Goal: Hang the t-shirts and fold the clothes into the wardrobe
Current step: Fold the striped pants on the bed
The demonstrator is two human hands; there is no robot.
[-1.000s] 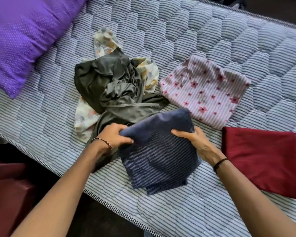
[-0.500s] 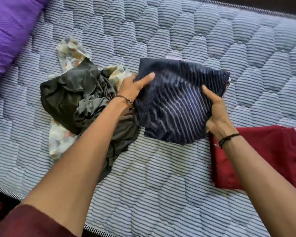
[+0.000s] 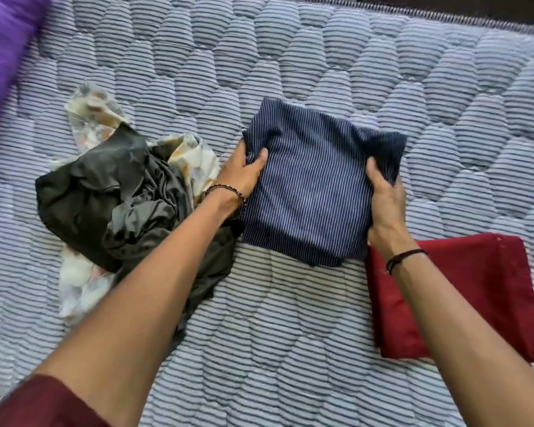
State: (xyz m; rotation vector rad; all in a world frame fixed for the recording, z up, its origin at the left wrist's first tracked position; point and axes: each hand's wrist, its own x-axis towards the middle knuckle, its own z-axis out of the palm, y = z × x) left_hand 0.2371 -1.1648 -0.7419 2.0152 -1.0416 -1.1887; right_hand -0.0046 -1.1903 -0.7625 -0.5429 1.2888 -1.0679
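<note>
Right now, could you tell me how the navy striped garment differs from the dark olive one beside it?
The navy striped garment is folded into a flat, neat square; the dark olive garment lies crumpled in a heap. The left hand and right hand grip the navy one's sides; the olive one is untouched. The navy one has thin white stripes; the olive is plain. Both lie on the mattress.

left hand (image 3: 244, 174) and right hand (image 3: 383, 195) grip folded navy striped garment (image 3: 315, 192), frame centre | dark crumpled pile (image 3: 111, 198) left | folded maroon cloth (image 3: 481, 291) lower right | quilted mattress (image 3: 290, 334)
</note>
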